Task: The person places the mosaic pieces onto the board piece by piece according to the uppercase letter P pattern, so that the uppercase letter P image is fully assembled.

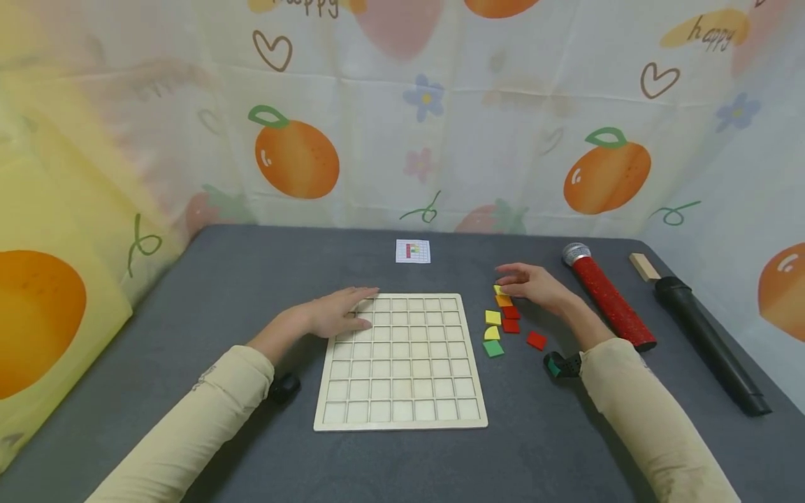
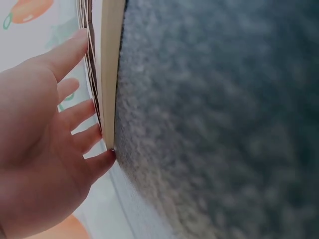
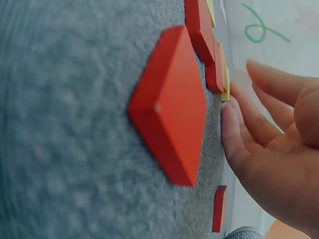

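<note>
A pale wooden grid board (image 1: pixel 400 426) lies flat on the table. My left hand (image 1: pixel 333 313) rests on its far left corner, fingers extended; in the left wrist view the fingertips (image 2: pixel 107 158) are at the board's edge (image 2: pixel 110 74). My right hand (image 1: pixel 533 285) reaches over a small group of coloured tiles, its fingertips right at a yellow tile (image 1: pixel 498 289). Thumb and fingers stand apart, not pinching. Nearby lie an orange tile (image 1: pixel 504 301), red tiles (image 1: pixel 511 326), a square yellow tile (image 1: pixel 493 318), a rounded yellow tile (image 1: pixel 492 334) and a green tile (image 1: pixel 493 348).
One red tile (image 1: pixel 537 340) lies apart, large in the right wrist view. A red microphone (image 1: pixel 610 297) and a black tube-shaped object (image 1: pixel 711 346) lie at the right, with a small wooden block (image 1: pixel 644 267). A printed card (image 1: pixel 412 251) sits beyond the board, before a patterned curtain (image 1: pixel 377 154).
</note>
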### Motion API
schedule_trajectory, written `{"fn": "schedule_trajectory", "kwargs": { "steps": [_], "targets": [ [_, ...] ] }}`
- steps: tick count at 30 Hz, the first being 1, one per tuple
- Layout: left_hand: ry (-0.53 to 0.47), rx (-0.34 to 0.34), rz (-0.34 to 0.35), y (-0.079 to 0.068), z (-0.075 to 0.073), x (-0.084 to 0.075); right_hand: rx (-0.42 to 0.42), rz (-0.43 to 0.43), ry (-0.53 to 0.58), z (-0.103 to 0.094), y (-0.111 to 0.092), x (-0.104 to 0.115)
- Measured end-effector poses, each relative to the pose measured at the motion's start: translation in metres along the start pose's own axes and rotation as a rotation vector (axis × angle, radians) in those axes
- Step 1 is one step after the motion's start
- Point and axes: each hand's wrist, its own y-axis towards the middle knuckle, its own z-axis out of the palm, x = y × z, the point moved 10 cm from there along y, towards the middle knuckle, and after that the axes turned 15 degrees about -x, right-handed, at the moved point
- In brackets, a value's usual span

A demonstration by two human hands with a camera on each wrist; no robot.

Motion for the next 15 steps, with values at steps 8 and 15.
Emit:
{"fn": "schedule_trajectory", "kwargs": {
  "steps": [8, 15],
  "targets": [
    [0.029, -0.032, 0.006, 0.018, 0.001, 0.001, -0.065, -0.073, -0.053, 0.002, 0.002, 0.007],
    [-0.05, 0.057, 0.022, 0.023, 0.005, 0.003, -0.087, -0.079, -0.069, 0.0, 0.003, 0.008]
  ]
}}
